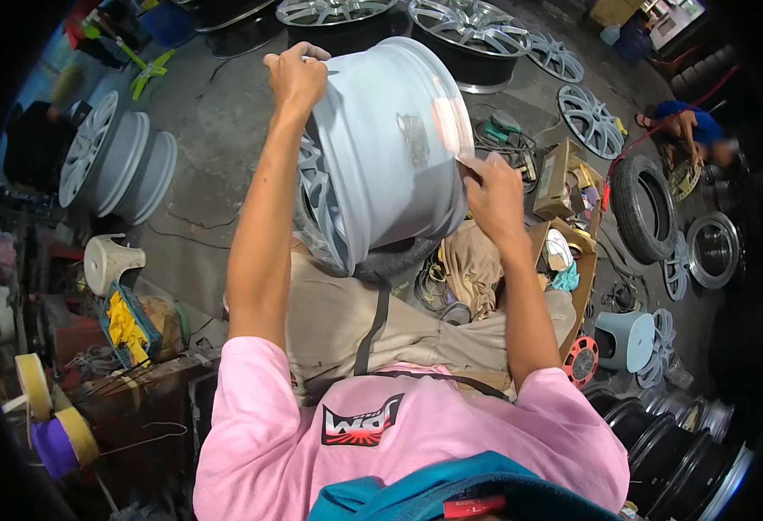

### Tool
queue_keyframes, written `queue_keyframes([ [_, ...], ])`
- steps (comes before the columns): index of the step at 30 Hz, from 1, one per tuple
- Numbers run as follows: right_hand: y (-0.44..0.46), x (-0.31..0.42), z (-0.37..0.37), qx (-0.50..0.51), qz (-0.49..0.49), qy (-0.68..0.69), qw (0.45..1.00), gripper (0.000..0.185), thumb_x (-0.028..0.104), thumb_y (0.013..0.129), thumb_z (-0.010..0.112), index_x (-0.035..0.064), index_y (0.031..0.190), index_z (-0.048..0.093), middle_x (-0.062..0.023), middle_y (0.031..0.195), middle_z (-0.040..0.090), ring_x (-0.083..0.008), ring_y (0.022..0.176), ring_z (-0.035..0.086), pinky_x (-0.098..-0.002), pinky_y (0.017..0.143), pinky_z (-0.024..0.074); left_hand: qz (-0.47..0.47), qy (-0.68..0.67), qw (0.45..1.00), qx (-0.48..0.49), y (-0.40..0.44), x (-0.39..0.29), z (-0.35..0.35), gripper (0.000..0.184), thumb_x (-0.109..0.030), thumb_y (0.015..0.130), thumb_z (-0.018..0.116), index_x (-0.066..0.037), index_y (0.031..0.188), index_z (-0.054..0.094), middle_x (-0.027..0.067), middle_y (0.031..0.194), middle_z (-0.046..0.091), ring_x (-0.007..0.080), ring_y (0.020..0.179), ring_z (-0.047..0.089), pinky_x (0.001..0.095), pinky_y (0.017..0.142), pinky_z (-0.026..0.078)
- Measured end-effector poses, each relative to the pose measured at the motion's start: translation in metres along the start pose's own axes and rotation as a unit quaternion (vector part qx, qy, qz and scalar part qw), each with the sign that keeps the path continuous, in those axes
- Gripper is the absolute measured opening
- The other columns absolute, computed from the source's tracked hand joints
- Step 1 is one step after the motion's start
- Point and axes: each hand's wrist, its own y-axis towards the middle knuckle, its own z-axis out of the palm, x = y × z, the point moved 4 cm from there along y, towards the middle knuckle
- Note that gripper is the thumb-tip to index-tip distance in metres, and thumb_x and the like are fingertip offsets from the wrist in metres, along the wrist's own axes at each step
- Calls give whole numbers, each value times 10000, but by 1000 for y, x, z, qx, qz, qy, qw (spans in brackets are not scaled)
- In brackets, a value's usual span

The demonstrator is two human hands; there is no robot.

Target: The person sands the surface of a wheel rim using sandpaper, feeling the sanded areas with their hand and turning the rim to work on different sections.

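Observation:
In front of me a grey-primed wheel rim (368, 148) rests on its side, tilted, with a tire (399, 259) partly visible under it. Its barrel has a dark bare patch (413, 139) and a pinkish filler patch (452, 128) near the right edge. My left hand (299, 80) is closed over the rim's upper left edge, by the spoked face. At the right edge my right hand (492, 193) is closed, its fingertips touching the lower end of the filler patch. Whatever those fingers hold, if anything, is too small to make out.
Cardboard boxes (564, 182) of supplies and a power tool (503, 130) lie to the right. Several other rims (468, 30) stand at the back. A loose tire (644, 208) is farther right, near a crouching person (690, 126). A white stool (112, 260) stands left.

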Motion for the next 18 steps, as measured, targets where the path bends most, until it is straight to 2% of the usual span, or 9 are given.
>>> queue_keyframes([
  [1,-8,-11,-7,33,39,76,996,278,115,865,683,112,1125,782,-155,865,597,-337,847,613,-455,739,415,-1,1,1000,4,-1,-1,2,296,-99,899,537,-177,998,806,278,1202,563,403,1063,657,472,986,530],
  [2,-10,-18,-11,63,75,152,984,264,109,855,699,103,1104,785,-158,853,587,-338,837,607,-446,746,419,-14,-20,1000,-13,-4,0,2,292,-110,897,537,-174,981,809,287,1154,595,412,1145,615,469,995,524],
  [3,-6,-16,-13,62,72,150,984,264,109,855,699,103,1104,785,-158,853,587,-338,837,607,-446,746,419,-14,-22,1000,-16,-5,-3,0,292,-110,897,537,-174,981,809,287,1154,595,412,1145,615,469,995,524],
  [5,1,-2,-20,-66,7,147,987,322,13,805,696,57,1113,779,-136,795,567,-310,711,569,-400,626,423,-39,-16,999,-6,-9,-5,-5,289,-116,901,535,-177,963,811,284,1170,588,415,1123,625,468,987,530],
  [9,-15,8,10,-59,-12,106,993,379,-2,787,674,59,1150,763,-133,818,568,-310,774,556,-415,756,418,-8,16,1000,-4,-1,-2,-3,291,-114,901,532,-182,951,811,277,1199,577,411,1091,641,479,995,528],
  [10,-11,11,17,-92,-18,123,988,415,-8,783,657,68,1181,749,-134,834,562,-321,810,560,-427,797,400,-3,29,1000,-4,-3,-6,-3,293,-108,895,533,-182,954,810,279,1194,579,411,1096,638,482,1010,517],
  [12,10,14,23,-97,-21,109,989,401,-1,779,675,67,1167,752,-135,852,556,-324,837,566,-435,796,400,6,44,999,7,-9,-8,0,295,-102,888,534,-183,956,809,281,1190,582,412,1101,636,485,1024,505],
  [14,29,14,26,-94,-26,99,990,392,13,799,681,66,1181,748,-140,874,556,-331,870,577,-446,803,406,-34,-35,999,-3,-4,-4,2,304,-89,872,526,-175,949,808,293,1144,612,417,1195,578,486,1055,476],
  [18,-19,13,25,-60,22,125,990,406,30,822,680,77,1222,733,-133,866,556,-325,870,579,-441,797,403,-27,-25,999,-8,-12,-6,-9,315,-76,860,514,-160,949,805,297,1132,619,414,1259,524,481,1054,474],
])
